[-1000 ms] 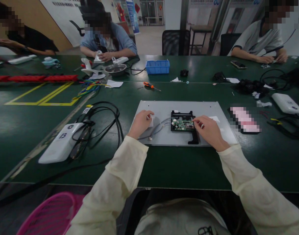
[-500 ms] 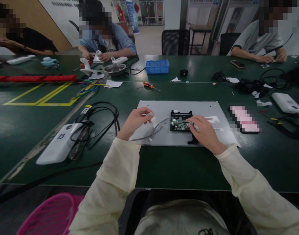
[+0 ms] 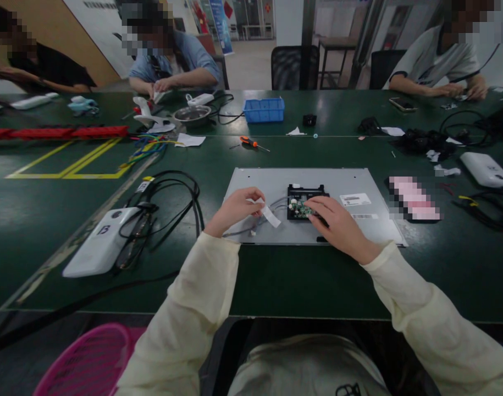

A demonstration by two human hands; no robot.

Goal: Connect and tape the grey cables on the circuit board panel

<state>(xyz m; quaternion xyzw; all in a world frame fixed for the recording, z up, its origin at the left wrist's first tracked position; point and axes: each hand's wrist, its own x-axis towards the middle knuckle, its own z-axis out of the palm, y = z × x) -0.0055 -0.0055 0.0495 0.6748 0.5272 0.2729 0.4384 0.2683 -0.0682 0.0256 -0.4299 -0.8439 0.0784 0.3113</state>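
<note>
My left hand (image 3: 243,206) is closed in a pinch on a white strip (image 3: 271,216), probably tape, which slants down to the right over grey cables (image 3: 280,203). My right hand (image 3: 340,224) lies over the right part of a green circuit board (image 3: 298,208), its fingers stretched out and its fingertips at the board. The board sits in a black plastic frame (image 3: 308,190). Beneath both hands is a flat grey metal panel (image 3: 284,235) with a white label (image 3: 355,199). My right hand hides part of the board and frame.
Left of the panel lies a white device (image 3: 100,242) with coiled black cables (image 3: 185,181). A pink-screened phone (image 3: 414,198) is at the right. Farther back are an orange screwdriver (image 3: 251,143), a blue basket (image 3: 264,111) and a metal bowl (image 3: 192,115). Other people sit across the table.
My left hand has moved slightly right, and the white strip now points down to the right. My right hand has shifted left over the board, with fingers more stretched, uncovering the label.
</note>
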